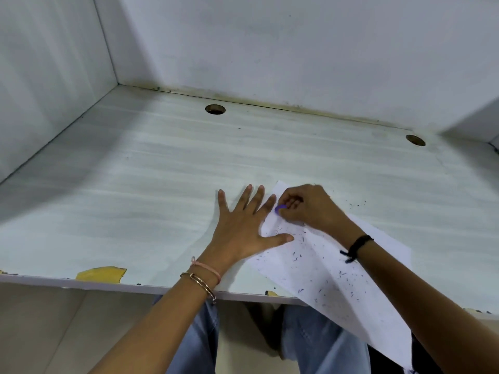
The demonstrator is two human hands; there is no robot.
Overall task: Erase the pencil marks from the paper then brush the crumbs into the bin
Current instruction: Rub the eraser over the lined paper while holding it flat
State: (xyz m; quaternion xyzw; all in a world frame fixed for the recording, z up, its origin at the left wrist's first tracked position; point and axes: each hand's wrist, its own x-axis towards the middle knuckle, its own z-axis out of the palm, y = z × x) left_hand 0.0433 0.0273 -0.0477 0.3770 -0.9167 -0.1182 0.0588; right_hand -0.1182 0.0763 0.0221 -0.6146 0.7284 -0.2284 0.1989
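Sheet of paper (332,265) lying askew on the desk (135,184), its near end hanging past the front edge over the person's lap, its surface strewn with dark crumbs (297,256). The right hand (310,209) pinches a small purple eraser (280,208) against the far corner; the left hand (243,228) lies flat and spread, grasping nothing, only its thumb and forefinger on the sheet. Risks: with so little of the sheet pinned, a hard stroke may crease or tear the corner; the overhang may tip crumbs onto the lap. No bin is in view.
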